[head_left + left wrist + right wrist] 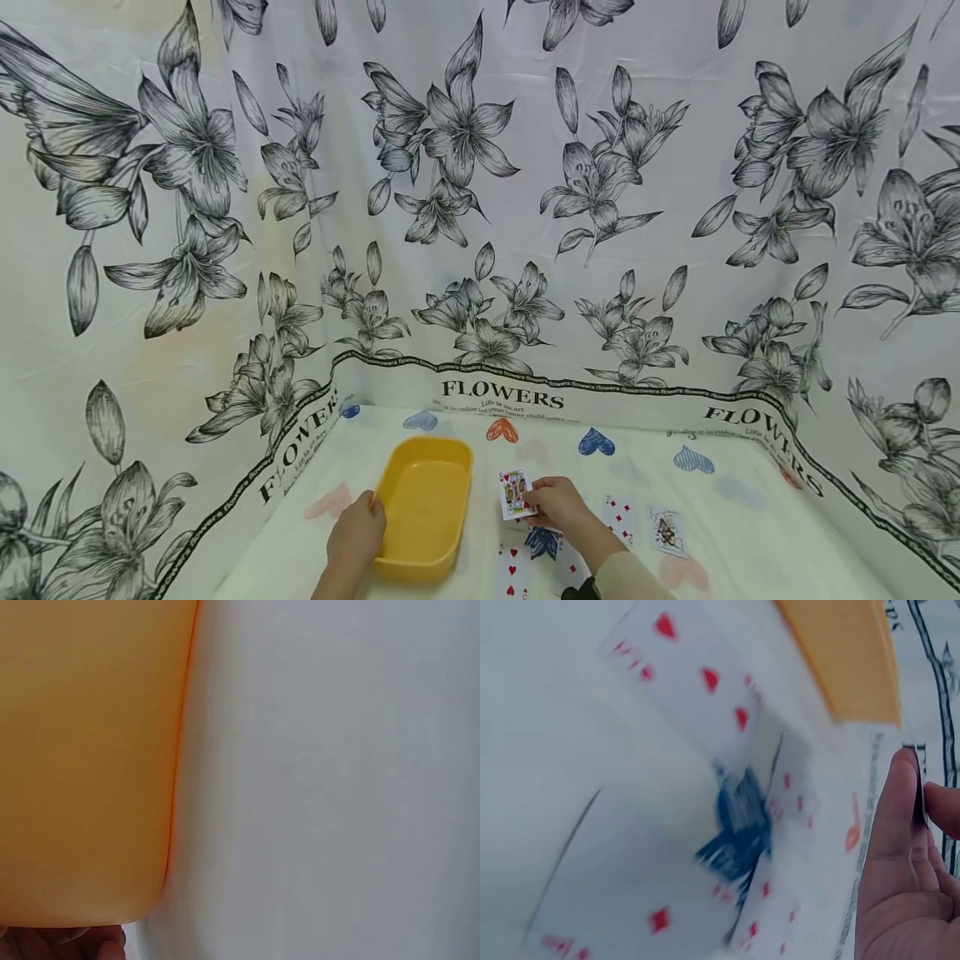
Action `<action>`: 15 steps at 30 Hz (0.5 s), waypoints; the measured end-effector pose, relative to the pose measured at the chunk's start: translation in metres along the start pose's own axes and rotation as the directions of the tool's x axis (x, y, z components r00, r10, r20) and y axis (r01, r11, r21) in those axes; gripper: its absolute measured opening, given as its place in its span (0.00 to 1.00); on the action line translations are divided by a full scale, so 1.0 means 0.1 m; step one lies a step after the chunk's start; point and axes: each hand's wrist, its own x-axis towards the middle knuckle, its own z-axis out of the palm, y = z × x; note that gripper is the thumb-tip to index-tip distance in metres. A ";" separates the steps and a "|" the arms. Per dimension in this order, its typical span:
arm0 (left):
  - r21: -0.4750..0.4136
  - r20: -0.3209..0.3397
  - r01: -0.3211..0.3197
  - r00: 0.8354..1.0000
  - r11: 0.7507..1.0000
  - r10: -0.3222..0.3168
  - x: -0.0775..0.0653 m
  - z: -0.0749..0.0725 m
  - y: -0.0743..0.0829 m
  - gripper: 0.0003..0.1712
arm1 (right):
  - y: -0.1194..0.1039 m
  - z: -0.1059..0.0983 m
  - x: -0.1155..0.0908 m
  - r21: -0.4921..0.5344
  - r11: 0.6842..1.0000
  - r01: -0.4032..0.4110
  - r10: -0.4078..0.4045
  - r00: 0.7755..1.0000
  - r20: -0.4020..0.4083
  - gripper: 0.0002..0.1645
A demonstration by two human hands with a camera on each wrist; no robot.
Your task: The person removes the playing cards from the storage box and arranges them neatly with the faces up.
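My left hand (358,533) grips the left side of a shallow yellow plastic tray (423,508). In the left wrist view the tray (90,765) fills the left part, with curled fingers (67,945) showing at its lower edge. To the right of the tray, my right hand (558,504) pinches a playing card (513,493), a face card of hearts, raised over the cloth with its face showing. The right wrist view shows this hand (904,900) with the card edge-on between thumb and fingers.
Around the right arm, several playing cards lie face up: a hearts card (512,573), a diamonds card (619,518) and a picture card (667,532). A pale cloth with printed hearts (596,442) covers the surface. Behind hangs a flower-print curtain (480,208).
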 end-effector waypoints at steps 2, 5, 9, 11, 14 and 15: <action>0.005 0.001 0.003 1.000 1.000 -0.004 0.02 0.01 -0.03 0.21 | 0.06 -0.11 -0.01 0.000 1.000 -0.020 0.020 1.000 -0.017 0.18; 0.010 0.005 0.004 1.000 1.000 -0.004 0.04 0.02 -0.07 0.22 | 0.15 -0.28 -0.05 0.004 0.999 -0.037 0.037 0.999 -0.028 0.16; 0.005 0.019 -0.003 1.000 1.000 0.003 0.07 0.04 -0.09 0.23 | 0.23 -0.52 -0.09 0.024 0.998 -0.058 0.059 0.996 -0.060 0.18; 0.004 0.020 -0.011 1.000 1.000 0.011 0.08 0.03 -0.09 0.23 | 0.27 -0.63 -0.11 0.016 0.997 -0.070 0.071 0.994 -0.086 0.18; 0.003 0.019 -0.010 1.000 1.000 0.009 0.11 0.02 -0.08 0.23 | 0.32 -0.78 -0.15 -0.018 0.995 -0.101 0.098 0.988 -0.123 0.20; 0.003 0.018 -0.007 1.000 1.000 0.007 0.12 0.03 -0.08 0.23 | 0.34 -0.84 -0.17 -0.030 0.993 -0.112 0.107 0.985 -0.133 0.22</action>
